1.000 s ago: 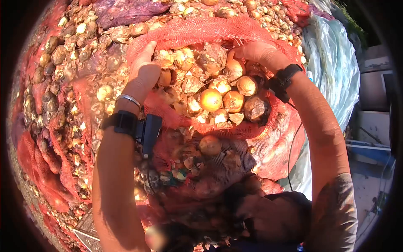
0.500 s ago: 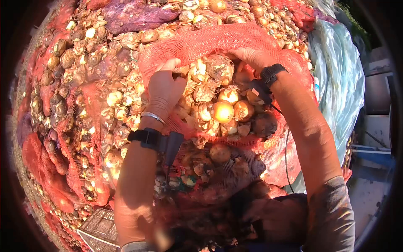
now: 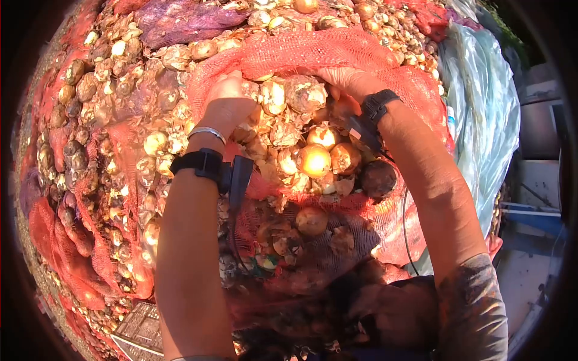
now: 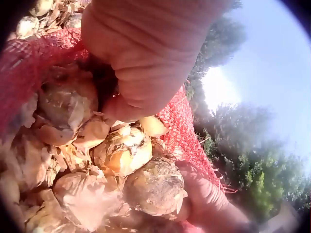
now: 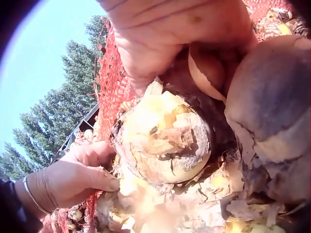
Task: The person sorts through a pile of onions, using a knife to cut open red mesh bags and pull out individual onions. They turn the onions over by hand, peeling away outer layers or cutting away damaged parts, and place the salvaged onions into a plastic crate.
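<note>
A red mesh sack (image 3: 313, 48) lies with its mouth spread wide, full of onions in flaky skins. At the far left of its rim, my left hand (image 3: 226, 99) grips the mesh, its fingertips hidden in the head view. Across the mouth, my right hand (image 3: 352, 84) holds the far right part of the rim, fingers tucked out of sight. The right wrist view puts a peeling onion (image 5: 165, 138) right below the right thumb. A bare golden onion (image 3: 314, 160) shines in the middle of the mouth. One dark onion (image 3: 378, 179) lies at the right edge.
Loose onions (image 3: 78, 84) and torn red netting (image 3: 54, 228) cover the left side. A purple mesh sack (image 3: 180, 23) lies at the back. Clear plastic sheeting (image 3: 478, 114) hangs along the right, and a crate (image 3: 141, 331) stands at the lower left.
The left hand has shifted right along the rim, and its fingers have sunk behind the far edge. The right hand has moved slightly left along the rim. The view has shifted too.
</note>
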The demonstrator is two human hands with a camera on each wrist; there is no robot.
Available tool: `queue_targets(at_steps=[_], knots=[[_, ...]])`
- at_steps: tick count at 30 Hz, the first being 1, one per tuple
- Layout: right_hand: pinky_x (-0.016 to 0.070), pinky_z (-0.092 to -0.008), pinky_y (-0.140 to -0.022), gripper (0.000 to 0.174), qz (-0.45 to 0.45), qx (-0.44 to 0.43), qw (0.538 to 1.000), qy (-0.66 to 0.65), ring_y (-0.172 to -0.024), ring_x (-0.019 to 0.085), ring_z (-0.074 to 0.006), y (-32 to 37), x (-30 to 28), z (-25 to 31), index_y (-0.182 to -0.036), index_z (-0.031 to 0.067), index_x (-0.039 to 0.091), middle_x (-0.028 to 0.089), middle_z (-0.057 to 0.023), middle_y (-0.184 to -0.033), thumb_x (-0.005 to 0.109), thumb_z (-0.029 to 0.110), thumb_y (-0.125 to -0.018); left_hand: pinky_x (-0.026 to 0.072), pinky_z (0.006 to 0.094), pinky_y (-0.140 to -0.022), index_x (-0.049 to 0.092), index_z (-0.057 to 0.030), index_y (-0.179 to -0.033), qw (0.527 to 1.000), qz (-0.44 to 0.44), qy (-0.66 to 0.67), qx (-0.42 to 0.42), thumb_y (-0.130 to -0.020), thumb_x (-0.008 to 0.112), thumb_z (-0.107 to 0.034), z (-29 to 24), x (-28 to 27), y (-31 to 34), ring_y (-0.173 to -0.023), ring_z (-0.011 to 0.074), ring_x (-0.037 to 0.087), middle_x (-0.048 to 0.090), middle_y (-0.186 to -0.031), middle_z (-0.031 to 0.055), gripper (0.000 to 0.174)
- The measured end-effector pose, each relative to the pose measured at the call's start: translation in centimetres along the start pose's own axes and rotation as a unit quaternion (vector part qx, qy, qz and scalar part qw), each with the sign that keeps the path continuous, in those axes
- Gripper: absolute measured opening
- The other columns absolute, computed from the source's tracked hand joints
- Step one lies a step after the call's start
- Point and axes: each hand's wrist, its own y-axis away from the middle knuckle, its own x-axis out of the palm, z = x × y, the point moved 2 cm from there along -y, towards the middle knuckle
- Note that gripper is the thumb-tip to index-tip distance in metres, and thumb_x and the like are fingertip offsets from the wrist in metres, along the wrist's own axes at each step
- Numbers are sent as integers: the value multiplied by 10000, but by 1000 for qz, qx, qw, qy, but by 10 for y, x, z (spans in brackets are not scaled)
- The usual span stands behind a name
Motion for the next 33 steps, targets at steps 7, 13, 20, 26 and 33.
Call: queue_targets(at_steps=[7,13,20,26,33], knots=[[400,-394,-1109,542,7,-33,999,-36,-1333,464,-266,-7,15,-1,-1382,89,533,542,-109,-1415,706,281,-906,501,433,-909,625,55,-1088,985,-133,-103,-26,-691,685,-212,-2,11,19,-1005,397,630,636,-1054,247,482],[396,-382,-1112,545,65,72,954,-283,-1328,475,-255,-36,6,-41,-1370,93,547,546,-119,-1413,649,390,-925,537,441,-827,667,-88,-996,996,-9,-88,26,-719,722,-393,-15,-2,73,-963,333,660,663,-1018,164,416],[454,-389,-992,591,176,140,890,398,-1163,610,-233,59,-22,46,-1285,117,627,662,-108,-1253,579,568,-906,520,431,-809,620,-107,-1235,933,-187,-216,217,-771,715,-300,12,35,160,-901,334,655,634,-954,147,512],[533,-420,-847,541,185,-39,914,360,-991,668,-291,100,-17,52,-1269,148,609,707,-123,-1058,671,449,-823,530,379,-738,674,-49,-1159,963,-208,114,128,-856,580,-98,15,17,170,-869,235,664,673,-927,100,320],[507,-472,-906,812,83,-247,934,245,-1086,589,-431,205,62,60,-1380,76,413,518,-229,-1263,817,272,-703,521,232,-654,571,-25,-1234,702,52,700,-119,-988,497,-193,-40,46,261,-771,66,584,607,-882,12,307]])
